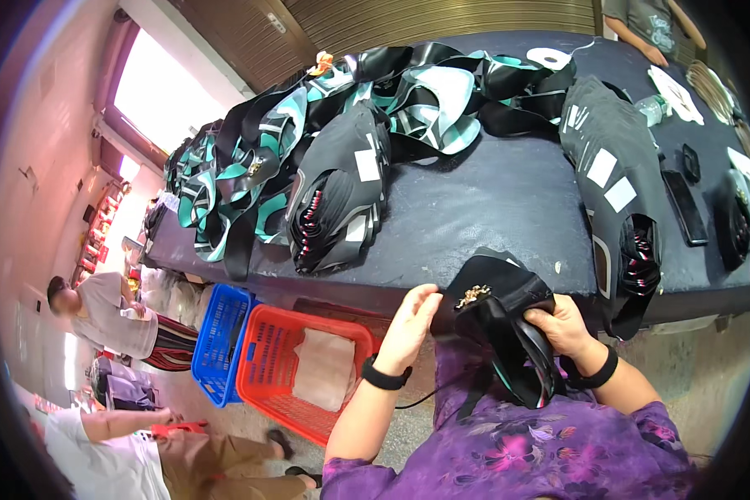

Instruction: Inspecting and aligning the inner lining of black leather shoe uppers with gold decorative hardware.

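Note:
My right hand [563,330] grips the side of a black shoe upper [508,312], thumb on top and fingers hidden beneath. A gold chain-like ornament [473,296] sits on the upper's left part. The piece hangs between my purple flowered top and the table's front edge. Just left of it, apart from the upper, my left hand [410,327] is raised with its fingers stretched out, holding nothing that I can see. A stack of black shoe uppers [342,183] lies beyond on the table, and a second stack [612,183] lies to the right.
Teal, white and black pieces [433,108] are heaped along the dark table [483,196]. A phone [683,208] and a tape roll [548,58] lie on it. Red basket [262,367] and blue basket [217,333] stand at the left. People stand left [112,317] and far right [654,29].

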`<state>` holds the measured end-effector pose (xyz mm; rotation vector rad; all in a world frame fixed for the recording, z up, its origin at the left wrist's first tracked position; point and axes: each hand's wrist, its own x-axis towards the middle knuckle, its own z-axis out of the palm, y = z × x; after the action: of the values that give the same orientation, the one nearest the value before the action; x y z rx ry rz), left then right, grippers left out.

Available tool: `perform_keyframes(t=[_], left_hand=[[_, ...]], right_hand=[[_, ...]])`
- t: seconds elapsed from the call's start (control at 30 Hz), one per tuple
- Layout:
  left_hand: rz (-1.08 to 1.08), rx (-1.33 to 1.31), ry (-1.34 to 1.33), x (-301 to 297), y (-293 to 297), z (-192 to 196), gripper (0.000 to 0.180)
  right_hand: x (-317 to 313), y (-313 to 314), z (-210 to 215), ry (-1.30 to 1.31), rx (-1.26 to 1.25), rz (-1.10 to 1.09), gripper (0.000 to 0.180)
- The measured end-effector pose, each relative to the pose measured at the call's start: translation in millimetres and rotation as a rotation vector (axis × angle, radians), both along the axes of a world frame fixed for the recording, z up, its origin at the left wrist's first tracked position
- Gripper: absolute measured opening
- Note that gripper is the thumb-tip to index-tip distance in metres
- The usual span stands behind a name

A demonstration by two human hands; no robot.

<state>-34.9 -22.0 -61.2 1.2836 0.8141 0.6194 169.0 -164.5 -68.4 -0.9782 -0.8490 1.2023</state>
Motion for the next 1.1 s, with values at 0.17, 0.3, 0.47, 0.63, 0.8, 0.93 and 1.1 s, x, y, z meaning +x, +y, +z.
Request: perform_keyframes(t=[0.17, 0.3, 0.47, 0.63, 0.8, 0.93, 1.1], left_hand=[[-0.101, -0.318, -0.181, 1.2, 12.5, -11.3, 0.025], [-0.117, -0.443, -0.282, -0.4, 11.3, -10.8, 0.024], [-0.129, -0.598, -0.371, 1.2, -0.6, -22.1, 0.019], [-0.188, -0.7, -0.436, 3.9, -7.7, -34.7, 0.018], [-0.155, -0.634, -0.422, 16.1, -21.0, -45.7, 0.03], [-0.133, -0.721, -0.459, 24.5, -22.8, -40.7, 0.022], [-0.199, -0.536, -0.518, 17.2, -22.2, -52.2, 0.029]], right_hand=[[7.6, -2.9, 14.0, -0.284, 0.067, 0.03, 0.019], [14.6, -9.8, 16.5, -0.493, 0.121, 0.054, 0.019], [14.3, -13.2, 19.0, -0.747, 0.204, 0.018, 0.017], [22.6, -25.7, 13.1, -0.515, -0.08, -0.021, 0.014], [29.6, -33.9, -8.5, -0.418, -0.116, -0.119, 0.012], [30.5, -34.7, -5.6, -0.464, -0.132, -0.132, 0.009], [29.3, -40.9, 21.7, -1.075, 0.305, 0.005, 0.023]])
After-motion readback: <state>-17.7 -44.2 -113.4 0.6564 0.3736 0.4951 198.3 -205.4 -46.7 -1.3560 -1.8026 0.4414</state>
